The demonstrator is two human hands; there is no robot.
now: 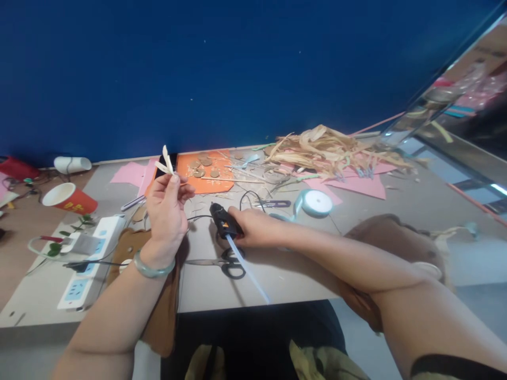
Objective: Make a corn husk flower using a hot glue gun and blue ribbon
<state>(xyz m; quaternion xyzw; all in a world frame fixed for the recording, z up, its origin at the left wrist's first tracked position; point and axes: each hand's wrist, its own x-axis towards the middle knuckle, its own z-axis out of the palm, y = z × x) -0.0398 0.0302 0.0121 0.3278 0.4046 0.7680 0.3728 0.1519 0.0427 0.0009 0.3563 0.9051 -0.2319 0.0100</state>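
Raised over the left part of the table, my left hand pinches a small bundle of pale dried husk strips that fan upward from the fingertips. My right hand is wrapped round a black hot glue gun, its nozzle pointing up and away from me. A long translucent glue stick sticks out of the gun's rear toward me. Black-handled scissors lie on the table just below the gun. Beyond my right hand rest a utility knife and a roll of light blue ribbon.
Dried husks are heaped at the back right over pink sheets. An orange sheet carries wooden discs. At left are a white power strip, a red paper cup and brown fabric. A blue partition stands behind.
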